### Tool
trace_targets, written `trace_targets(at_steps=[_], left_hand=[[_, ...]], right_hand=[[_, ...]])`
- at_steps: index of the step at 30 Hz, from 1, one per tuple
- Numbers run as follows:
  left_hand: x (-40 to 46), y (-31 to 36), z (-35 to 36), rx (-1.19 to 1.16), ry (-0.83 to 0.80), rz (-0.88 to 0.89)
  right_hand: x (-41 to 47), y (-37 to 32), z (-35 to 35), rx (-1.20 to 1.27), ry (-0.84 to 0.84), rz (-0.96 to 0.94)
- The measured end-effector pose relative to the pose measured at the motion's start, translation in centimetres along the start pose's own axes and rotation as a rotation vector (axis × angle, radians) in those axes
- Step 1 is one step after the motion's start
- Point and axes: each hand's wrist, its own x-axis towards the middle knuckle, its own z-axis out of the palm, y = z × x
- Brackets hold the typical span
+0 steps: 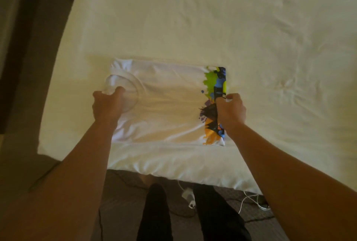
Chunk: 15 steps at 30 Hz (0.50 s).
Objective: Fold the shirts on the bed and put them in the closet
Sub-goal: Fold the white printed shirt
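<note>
White cotton t-shirt with a multicolour splash print [170, 103] lies folded into a rectangle on the cream-sheeted bed [212, 18], near the bed's front edge and toward its left corner. Long axis runs left-right across the view: collar end points left, printed fold points right.

Left hand [107, 106] grips the collar end, fingers curled round a bunch of fabric at the neckline. Right hand [230, 110] clamps the printed right edge, thumb on top, fingers wrapped under the fold. Both hands closed on cloth, forearms reaching in from the bottom of the view.

Shirt's near long edge sits roughly parallel to the bed's front edge, with a strip of sheet between. Bare wrinkled sheet extends well beyond the shirt to the far side and to the right; narrower margin on the left before the mattress edge.

Below the bed edge: dark carpet floor [119, 192], white charger and cable [189, 195], legs in black trousers [156, 215].
</note>
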Motion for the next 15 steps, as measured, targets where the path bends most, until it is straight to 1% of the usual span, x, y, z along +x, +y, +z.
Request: trace_targets(at_steps=[2, 4, 6, 7, 8, 10, 15], left_hand=[[0.2, 0.4, -0.4, -0.133, -0.075, -0.077], [0.0, 0.6, -0.6, -0.242, -0.194, -0.139], [-0.6, 0.8, -0.5, -0.3, -0.271, -0.171], [-1.0, 0.9, -0.5, -0.323, -0.291, -0.179], [-1.2, 0.9, -0.6, -0.333, -0.305, -0.178], [-1.7, 0.9, -0.7, -0.332, -0.311, -0.145], [-3.1, 1.2, -2.6, -0.31, -0.261, 0.014]], right_hand=[[0.4, -0.4, 0.2, 0.068, -0.044, 0.072], [0.7, -0.7, 0.3, 0.168, -0.114, 0.148], [1.2, -0.9, 0.4, 0.281, -0.207, 0.238], [1.2, -1.0, 0.5, 0.307, -0.23, 0.249], [1.2, -1.0, 0.5, 0.29, -0.239, 0.232], [1.0, -1.1, 0.6, 0.186, -0.229, 0.131], [0.0, -1.9, -0.9, 0.021, -0.252, -0.093]])
